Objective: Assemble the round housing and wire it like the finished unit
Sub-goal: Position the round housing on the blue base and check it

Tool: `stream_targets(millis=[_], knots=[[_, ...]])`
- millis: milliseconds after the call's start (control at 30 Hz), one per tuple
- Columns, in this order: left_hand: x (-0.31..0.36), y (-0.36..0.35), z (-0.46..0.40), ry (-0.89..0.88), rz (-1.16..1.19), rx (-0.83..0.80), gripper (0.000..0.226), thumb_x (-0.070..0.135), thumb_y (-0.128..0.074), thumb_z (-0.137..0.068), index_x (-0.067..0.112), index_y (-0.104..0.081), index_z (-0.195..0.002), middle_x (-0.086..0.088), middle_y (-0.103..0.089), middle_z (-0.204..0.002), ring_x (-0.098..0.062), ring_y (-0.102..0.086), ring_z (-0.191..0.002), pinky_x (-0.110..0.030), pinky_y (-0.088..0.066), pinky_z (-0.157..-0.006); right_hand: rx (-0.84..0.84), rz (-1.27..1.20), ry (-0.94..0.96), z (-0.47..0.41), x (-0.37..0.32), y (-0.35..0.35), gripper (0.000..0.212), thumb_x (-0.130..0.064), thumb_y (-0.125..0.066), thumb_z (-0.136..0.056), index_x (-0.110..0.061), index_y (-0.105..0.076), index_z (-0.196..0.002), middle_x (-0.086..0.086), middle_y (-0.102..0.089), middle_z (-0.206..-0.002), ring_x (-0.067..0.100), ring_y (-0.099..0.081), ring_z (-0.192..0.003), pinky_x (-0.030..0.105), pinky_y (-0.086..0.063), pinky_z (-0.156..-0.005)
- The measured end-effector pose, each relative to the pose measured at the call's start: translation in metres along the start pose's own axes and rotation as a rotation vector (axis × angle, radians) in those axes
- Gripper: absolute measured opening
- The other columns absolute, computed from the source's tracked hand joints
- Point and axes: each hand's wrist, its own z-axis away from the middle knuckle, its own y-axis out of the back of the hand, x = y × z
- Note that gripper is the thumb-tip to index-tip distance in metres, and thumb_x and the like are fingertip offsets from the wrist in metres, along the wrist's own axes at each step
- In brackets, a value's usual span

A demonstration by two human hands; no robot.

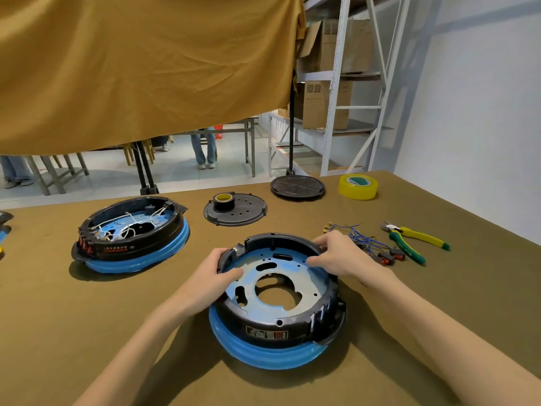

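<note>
Currently your left hand (218, 273) and right hand (336, 253) both grasp the rim of the round housing (278, 300), thumbs on its blue-filmed metal plate (307, 276); it sits on a blue ring (263, 356) near the worktop's (87, 317) front edge. Finished unit (131, 232), wired, lies toward the left edge. Perforated cover (237, 212) and ribbed disc (297, 186) lie toward the back edge. Wire bundle with red switches (369, 241) and yellow-green pliers (409, 241) lie right of the housing; yellow tape roll (357, 186) sits toward the back right corner.
</note>
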Motion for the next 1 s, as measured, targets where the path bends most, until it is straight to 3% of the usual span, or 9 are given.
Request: stream_targets(millis=[67,167,267,333,467,567,667,767,1000], knots=[[-0.011,0.001,0.014,0.013,0.017,0.036,0.041,0.054,-0.062,-0.094,0.036,-0.043,-0.127,0.017,-0.059,-0.115,0.003,-0.064,-0.095,-0.016,-0.047,-0.073,0.023,-0.034,0.063,-0.009,-0.004,0.000,0.017,-0.026,-0.077,-0.088,-0.024,-0.077,-0.104,-0.009,-0.073,-0.087,0.009,-0.069,-0.080,0.012,-0.046,-0.052],[-0.019,0.008,0.027,0.053,-0.001,0.085,0.043,0.072,-0.051,-0.088,0.037,-0.045,-0.113,0.009,-0.052,-0.121,-0.002,-0.060,-0.099,-0.027,-0.050,-0.083,0.058,-0.114,0.106,-0.017,-0.014,0.000,0.035,-0.045,-0.080,-0.086,-0.021,-0.075,-0.111,-0.009,-0.071,-0.092,-0.001,-0.065,-0.082,0.008,-0.045,-0.055],[-0.020,0.015,0.022,0.057,-0.111,0.200,0.041,0.063,-0.052,-0.095,0.033,-0.045,-0.120,0.004,-0.036,-0.132,-0.004,-0.054,-0.099,-0.035,-0.044,-0.095,0.103,-0.073,0.075,-0.013,-0.016,0.000,0.045,-0.062,-0.063,-0.092,-0.020,-0.075,-0.105,-0.010,-0.069,-0.085,-0.003,-0.063,-0.078,0.015,-0.047,-0.057],[-0.013,0.016,0.011,-0.037,-0.130,0.248,0.045,0.052,-0.057,-0.098,0.031,-0.045,-0.135,0.007,-0.037,-0.139,-0.005,-0.046,-0.116,-0.034,-0.039,-0.104,0.080,-0.007,0.025,-0.005,-0.008,-0.002,0.054,-0.063,-0.050,-0.099,-0.016,-0.075,-0.096,0.002,-0.071,-0.077,0.007,-0.062,-0.065,0.023,-0.046,-0.056],[0.004,0.011,-0.011,-0.194,-0.169,0.152,0.048,0.036,-0.057,-0.102,0.033,-0.044,-0.148,0.021,-0.044,-0.142,0.000,-0.040,-0.131,-0.031,-0.036,-0.111,-0.005,0.053,-0.042,0.008,0.006,-0.007,0.049,-0.050,-0.048,-0.105,-0.014,-0.052,-0.071,0.000,-0.040,-0.051,0.012,-0.037,-0.040,0.024,-0.024,-0.042],[0.002,0.005,-0.015,-0.195,-0.133,0.045,0.049,0.024,-0.052,-0.104,0.038,-0.042,-0.150,0.015,-0.054,-0.139,-0.004,-0.052,-0.125,-0.032,-0.047,-0.106,-0.025,0.031,-0.012,0.006,0.003,0.000,0.047,-0.046,-0.049,-0.106,-0.015,-0.050,-0.070,0.001,-0.039,-0.054,0.015,-0.037,-0.047,0.026,-0.026,-0.047],[-0.007,-0.001,-0.010,-0.190,-0.091,0.096,0.050,0.019,-0.045,-0.106,0.041,-0.040,-0.151,0.020,-0.054,-0.138,0.018,-0.051,-0.113,-0.006,-0.042,-0.087,-0.071,0.069,-0.005,0.004,-0.005,0.006,0.044,-0.046,-0.049,-0.106,-0.015,-0.056,-0.075,0.007,-0.045,-0.064,0.020,-0.042,-0.058,0.031,-0.029,-0.056],[-0.008,-0.004,-0.011,-0.179,-0.057,0.139,0.052,0.017,-0.045,-0.105,0.042,-0.042,-0.150,0.021,-0.055,-0.132,0.025,-0.049,-0.104,0.002,-0.042,-0.071,-0.064,0.107,0.004,0.002,-0.012,0.012,0.047,-0.045,-0.049,-0.106,-0.013,-0.048,-0.071,0.006,-0.039,-0.062,0.021,-0.037,-0.056,0.032,-0.025,-0.056],[-0.010,-0.004,-0.012,-0.185,-0.039,0.135,0.053,0.018,-0.049,-0.103,0.043,-0.041,-0.149,0.017,-0.058,-0.134,0.004,-0.055,-0.116,-0.010,-0.043,-0.086,-0.078,0.105,-0.050,0.001,-0.017,0.013,0.050,-0.048,-0.048,-0.106,-0.005,-0.067,-0.087,0.009,-0.051,-0.069,0.023,-0.047,-0.063,0.030,-0.034,-0.057]])
